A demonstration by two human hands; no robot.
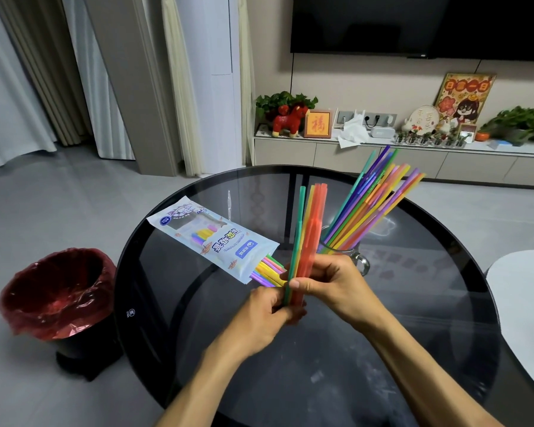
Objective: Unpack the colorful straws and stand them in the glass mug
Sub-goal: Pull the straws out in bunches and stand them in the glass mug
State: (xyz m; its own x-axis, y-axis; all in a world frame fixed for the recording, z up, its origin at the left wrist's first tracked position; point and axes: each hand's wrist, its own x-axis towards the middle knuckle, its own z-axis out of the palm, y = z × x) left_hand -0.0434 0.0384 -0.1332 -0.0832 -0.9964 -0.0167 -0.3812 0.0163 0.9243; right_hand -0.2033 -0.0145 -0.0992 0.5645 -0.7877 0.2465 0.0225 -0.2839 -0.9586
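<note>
The job looks more than half done. A thick fan of colored straws [373, 204] already stands in the glass mug [349, 257] near the middle of the round dark glass table [154, 241], leaning toward the far right rim. Both hands meet just in front of the mug: the left hand [269, 315] closes around the bottom of a small upright bundle of straws [309, 238], mostly orange with a green and a yellow one, while the right hand [327, 282] pinches the same bundle a little higher. The printed straw packet [213, 235] lies toward the table's left edge, its open end facing the hands, with more straws [269, 271] poking out. So this bundle and the packet's remainder have yet to go in.
</note>
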